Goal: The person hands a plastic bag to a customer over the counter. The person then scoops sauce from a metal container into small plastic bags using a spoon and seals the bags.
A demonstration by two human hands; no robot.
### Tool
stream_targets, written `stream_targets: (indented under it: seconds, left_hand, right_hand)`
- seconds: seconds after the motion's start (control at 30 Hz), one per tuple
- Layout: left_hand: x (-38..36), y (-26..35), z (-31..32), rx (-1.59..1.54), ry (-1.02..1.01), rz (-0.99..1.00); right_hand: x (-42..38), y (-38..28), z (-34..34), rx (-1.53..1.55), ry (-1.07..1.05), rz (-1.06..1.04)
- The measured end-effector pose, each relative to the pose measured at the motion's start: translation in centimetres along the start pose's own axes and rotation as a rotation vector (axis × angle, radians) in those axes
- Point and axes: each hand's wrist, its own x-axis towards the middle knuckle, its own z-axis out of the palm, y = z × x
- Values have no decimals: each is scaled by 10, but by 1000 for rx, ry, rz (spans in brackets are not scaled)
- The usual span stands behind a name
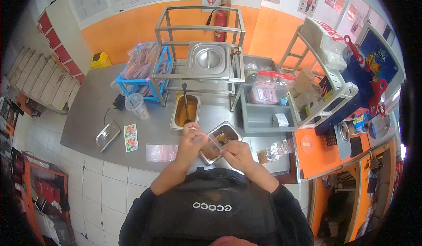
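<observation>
A small clear plastic bag (pixel 214 141) is stretched between my two hands. My left hand (pixel 191 141) pinches one end of it with the fingertips, and my right hand (pixel 237 154) grips the other end. Below the bag stands a metal container (pixel 230 129) with something brownish in it, partly hidden by my hands. Beyond my left hand, a second metal container (pixel 176 122) holds an orange-brown liquid, with a dark-handled utensil (pixel 186 103) leaning in it. Flat clear bags (pixel 160 153) lie to the left of my left forearm.
A metal rack with a lidded steel pan (pixel 208 59) rises behind the containers. Left are a blue basket of packets (pixel 143 65), a plastic cup (pixel 137 106), a metal lid (pixel 108 136) and printed sachets (pixel 131 138). On the right sit a grey bin (pixel 263 123) and a crumpled clear bag (pixel 277 151).
</observation>
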Motion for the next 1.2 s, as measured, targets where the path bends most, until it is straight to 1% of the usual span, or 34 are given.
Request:
stream_targets:
  seconds: [0.07,0.1,0.2,0.3,0.4,0.43,0.53,0.57,0.6,0.67,0.77,0.8,0.9,0.97,1.0,1.2]
  left_hand:
    - [11,2,-19,-129,128,-49]
    - [14,3,-31,-194,191,-70]
    - [15,4,-71,-17,114,-84]
    - [6,-19,-93,488,39,-323]
    - [-4,-64,-99,872,-46,-362]
    - [-6,-74,-96,949,-76,-356]
    - [-9,-91,-83,1161,-140,-309]
    - [-9,-92,-79,1219,-148,-285]
    - [-9,-93,-76,1278,-150,-264]
    - [-6,-101,-76,1239,-140,-284]
    - [-5,-124,-87,1121,-132,-350]
    - [-6,-132,-91,1070,-131,-375]
    - [-9,-126,-85,1051,-27,-340]
    - [-10,-130,-85,1121,-26,-269]
    - [-9,-134,-86,1155,-22,-233]
    - [-8,-151,-97,941,29,-228]
  right_hand:
    - [-1,-2,-11,21,63,-23]
    - [-6,1,-17,-25,94,17]
    - [-28,9,-44,-116,130,175]
    - [-58,28,-60,-55,208,301]
    - [-95,55,-64,-50,309,488]
    - [-108,66,-64,-61,347,585]
    - [-161,120,-59,-165,374,889]
    - [-168,122,-62,-278,319,929]
    - [-177,123,-64,-350,333,876]
    - [-181,120,-67,-484,348,761]
    - [-177,107,-72,-522,423,827]
    - [-176,105,-74,-527,462,812]
    - [-167,102,-78,-538,558,748]
    - [-158,98,-77,-537,597,676]
    - [-154,97,-76,-539,590,665]
    - [-135,90,-68,-524,534,583]
